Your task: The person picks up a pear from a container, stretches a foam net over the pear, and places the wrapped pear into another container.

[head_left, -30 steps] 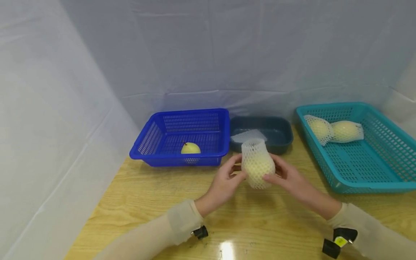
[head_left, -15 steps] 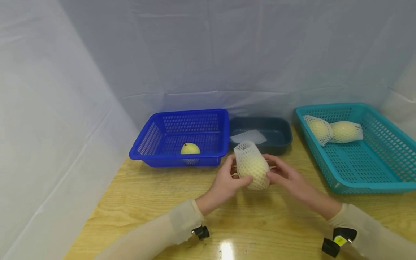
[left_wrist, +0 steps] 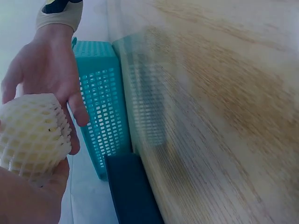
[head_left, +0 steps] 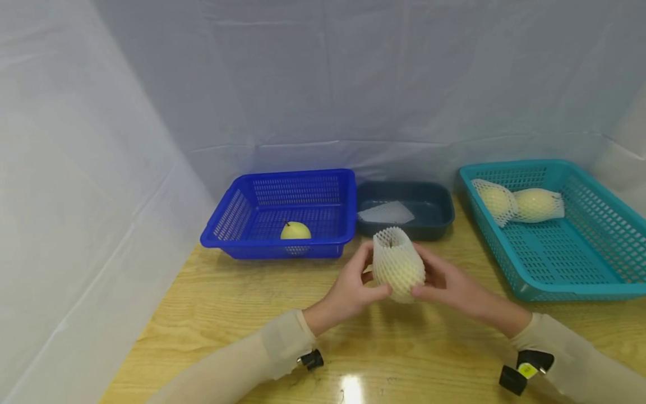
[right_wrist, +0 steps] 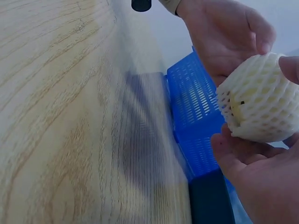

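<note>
Pear [head_left: 402,274] in a white foam net [head_left: 381,251] is sitting between the fingers of the left hand [head_left: 353,285] and right hand [head_left: 449,283], both gripping it with their far fingertips hidden behind it, while beyond the left fingers the near wall of a blue basket [head_left: 252,250] is partly covering a bare pear [head_left: 296,230].

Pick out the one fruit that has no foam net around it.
It's the bare fruit in the blue basket. The held fruit, between left hand and right hand, and the two fruits in the teal basket are all netted.
</note>
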Action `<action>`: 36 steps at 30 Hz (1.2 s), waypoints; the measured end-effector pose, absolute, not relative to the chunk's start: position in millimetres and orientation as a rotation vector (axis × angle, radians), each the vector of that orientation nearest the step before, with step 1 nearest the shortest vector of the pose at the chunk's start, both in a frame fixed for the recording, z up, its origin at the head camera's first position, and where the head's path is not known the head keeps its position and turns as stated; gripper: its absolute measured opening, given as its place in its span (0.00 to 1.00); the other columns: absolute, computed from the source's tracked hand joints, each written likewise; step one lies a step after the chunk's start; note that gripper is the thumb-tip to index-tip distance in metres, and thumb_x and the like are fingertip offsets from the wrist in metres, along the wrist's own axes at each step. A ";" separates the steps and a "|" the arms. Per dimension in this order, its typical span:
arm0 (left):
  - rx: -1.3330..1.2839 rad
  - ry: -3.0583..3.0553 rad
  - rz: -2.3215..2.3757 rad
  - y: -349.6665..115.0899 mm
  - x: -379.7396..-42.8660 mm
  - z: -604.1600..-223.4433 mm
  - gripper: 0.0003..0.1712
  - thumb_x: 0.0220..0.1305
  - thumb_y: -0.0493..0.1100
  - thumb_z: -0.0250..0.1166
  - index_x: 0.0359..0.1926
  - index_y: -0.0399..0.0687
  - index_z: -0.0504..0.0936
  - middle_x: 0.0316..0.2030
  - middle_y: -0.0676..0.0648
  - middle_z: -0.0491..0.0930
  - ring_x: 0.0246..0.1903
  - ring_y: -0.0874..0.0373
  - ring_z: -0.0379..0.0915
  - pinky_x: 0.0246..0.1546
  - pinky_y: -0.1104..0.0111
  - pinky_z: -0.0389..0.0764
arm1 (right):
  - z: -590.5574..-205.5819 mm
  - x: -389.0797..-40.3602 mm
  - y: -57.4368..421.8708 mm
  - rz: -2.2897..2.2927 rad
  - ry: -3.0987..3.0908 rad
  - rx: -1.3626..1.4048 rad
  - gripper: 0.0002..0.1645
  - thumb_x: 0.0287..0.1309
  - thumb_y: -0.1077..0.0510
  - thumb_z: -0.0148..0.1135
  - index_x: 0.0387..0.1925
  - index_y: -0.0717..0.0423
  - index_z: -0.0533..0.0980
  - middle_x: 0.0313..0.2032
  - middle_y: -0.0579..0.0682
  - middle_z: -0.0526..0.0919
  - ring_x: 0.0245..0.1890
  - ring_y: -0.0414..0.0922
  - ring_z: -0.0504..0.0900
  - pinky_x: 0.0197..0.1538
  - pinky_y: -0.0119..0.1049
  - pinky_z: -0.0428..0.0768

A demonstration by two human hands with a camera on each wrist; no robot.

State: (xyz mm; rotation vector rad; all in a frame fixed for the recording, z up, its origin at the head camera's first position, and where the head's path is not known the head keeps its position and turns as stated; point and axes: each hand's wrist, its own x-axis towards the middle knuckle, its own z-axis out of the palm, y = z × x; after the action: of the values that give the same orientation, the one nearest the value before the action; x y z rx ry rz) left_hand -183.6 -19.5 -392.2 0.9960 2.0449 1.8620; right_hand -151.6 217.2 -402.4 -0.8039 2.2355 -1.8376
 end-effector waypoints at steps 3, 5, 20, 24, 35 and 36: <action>1.040 2.038 1.855 -19.9 -184.1 -393.1 0.40 0.54 0.31 0.64 0.69 0.40 0.63 0.64 0.39 0.67 0.64 0.49 0.66 0.62 0.65 0.76 | -402.0 -151.0 216.6 -1.851 2.224 -0.815 0.49 0.67 0.66 0.60 0.80 0.57 0.43 0.74 0.70 0.51 0.63 0.30 0.72 0.58 0.30 0.79; 1.050 2.038 1.854 -20.0 -184.0 -393.2 0.40 0.53 0.30 0.64 0.69 0.41 0.63 0.65 0.40 0.65 0.65 0.48 0.65 0.63 0.64 0.75 | -401.7 -150.8 215.6 -1.864 2.232 -0.812 0.50 0.66 0.67 0.62 0.79 0.58 0.44 0.74 0.69 0.52 0.63 0.30 0.72 0.58 0.29 0.78; 0.954 2.367 1.642 -12.3 -165.8 -381.2 0.44 0.62 0.48 0.72 0.74 0.56 0.59 0.63 0.51 0.70 0.59 0.58 0.71 0.55 0.68 0.79 | -401.3 -145.7 209.5 -1.781 2.557 -0.785 0.51 0.61 0.64 0.68 0.78 0.54 0.51 0.72 0.62 0.61 0.63 0.27 0.68 0.60 0.22 0.73; 0.933 2.407 1.632 -8.8 -165.3 -381.9 0.47 0.59 0.52 0.75 0.74 0.57 0.60 0.61 0.53 0.71 0.57 0.61 0.72 0.54 0.69 0.79 | -402.9 -143.6 205.9 -1.762 2.606 -0.819 0.50 0.60 0.65 0.69 0.77 0.54 0.53 0.70 0.62 0.63 0.63 0.27 0.68 0.61 0.21 0.72; 0.971 2.530 1.507 -8.2 -164.0 -383.7 0.45 0.49 0.44 0.75 0.67 0.58 0.65 0.56 0.56 0.72 0.52 0.62 0.71 0.54 0.66 0.77 | -401.8 -141.5 206.1 -1.637 2.693 -0.879 0.55 0.56 0.62 0.74 0.77 0.43 0.53 0.69 0.51 0.65 0.62 0.37 0.73 0.59 0.30 0.77; 0.982 2.537 1.497 -8.4 -164.1 -383.7 0.45 0.48 0.44 0.75 0.67 0.58 0.65 0.56 0.56 0.72 0.52 0.63 0.71 0.54 0.66 0.77 | -401.0 -141.3 206.0 -1.601 2.723 -0.892 0.55 0.55 0.61 0.74 0.77 0.43 0.53 0.69 0.51 0.66 0.63 0.38 0.72 0.59 0.32 0.78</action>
State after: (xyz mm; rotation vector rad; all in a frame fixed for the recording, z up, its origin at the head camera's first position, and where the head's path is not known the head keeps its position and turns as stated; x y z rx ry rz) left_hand -164.1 -8.4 -383.7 0.9823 2.5370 1.4973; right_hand -141.3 206.0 -401.0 -0.8915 2.7227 -1.6012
